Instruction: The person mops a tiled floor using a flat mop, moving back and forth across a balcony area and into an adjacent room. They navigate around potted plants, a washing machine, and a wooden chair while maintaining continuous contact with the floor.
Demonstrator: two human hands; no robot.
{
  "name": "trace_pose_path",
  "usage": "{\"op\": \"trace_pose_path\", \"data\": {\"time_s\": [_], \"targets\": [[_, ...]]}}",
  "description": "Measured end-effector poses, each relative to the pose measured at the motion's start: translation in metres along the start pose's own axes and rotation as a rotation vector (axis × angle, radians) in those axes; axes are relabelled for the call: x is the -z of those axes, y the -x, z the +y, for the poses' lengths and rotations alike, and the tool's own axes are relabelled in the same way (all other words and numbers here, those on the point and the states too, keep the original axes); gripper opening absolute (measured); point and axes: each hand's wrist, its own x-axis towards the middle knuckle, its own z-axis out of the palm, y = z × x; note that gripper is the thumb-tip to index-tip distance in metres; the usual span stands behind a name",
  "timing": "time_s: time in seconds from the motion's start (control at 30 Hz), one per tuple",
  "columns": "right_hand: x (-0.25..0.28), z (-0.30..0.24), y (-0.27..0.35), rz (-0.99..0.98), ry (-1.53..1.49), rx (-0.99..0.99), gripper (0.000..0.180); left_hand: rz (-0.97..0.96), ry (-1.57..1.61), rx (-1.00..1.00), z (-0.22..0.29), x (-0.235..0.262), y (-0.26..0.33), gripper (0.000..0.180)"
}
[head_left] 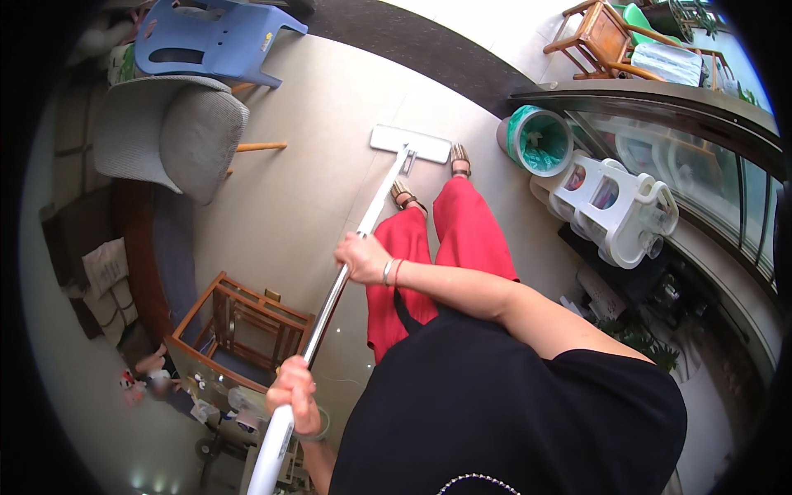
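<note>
A flat mop slants across the view, its white rectangular head [412, 143] flat on the pale tiled floor just beyond my feet. My right hand [363, 257] is wrapped round the middle of the mop's metal handle [334, 301], with a bracelet and a red string at the wrist. Lower and to the left, my left hand [293, 396] closes round the handle near its thick white grip end [271, 454]. A bangle circles that wrist. The mop head lies close to my right sandal [460, 161].
A waste bin with green liner [536, 140] and a white plastic rack [610, 206] stand right, beside a sliding glass door [701, 165]. Left are a blue plastic chair [210, 41], a grey padded chair [173, 136] and a wooden chair [239, 330]. A dark floor strip [412, 49] crosses ahead.
</note>
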Motion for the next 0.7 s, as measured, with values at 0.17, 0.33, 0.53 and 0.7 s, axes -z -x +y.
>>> {"op": "trace_pose_path", "data": {"time_s": [0.17, 0.33, 0.53, 0.7], "targets": [[-0.007, -0.011, -0.008, -0.259, -0.014, 0.043, 0.01, 0.125, 0.048, -0.014, -0.006, 0.013, 0.014, 0.017], [0.039, 0.025, -0.002, -0.252, 0.041, 0.096, 0.01, 0.185, 0.163, -0.104, -0.024, -0.036, 0.007, 0.016], [0.138, 0.139, -0.008, -0.124, 0.282, 0.068, 0.008, 0.166, 0.29, -0.056, -0.083, -0.143, -0.036, 0.021], [0.23, 0.207, -0.008, -0.074, 0.359, -0.05, 0.006, 0.039, 0.277, -0.089, -0.114, -0.232, -0.08, 0.018]]}}
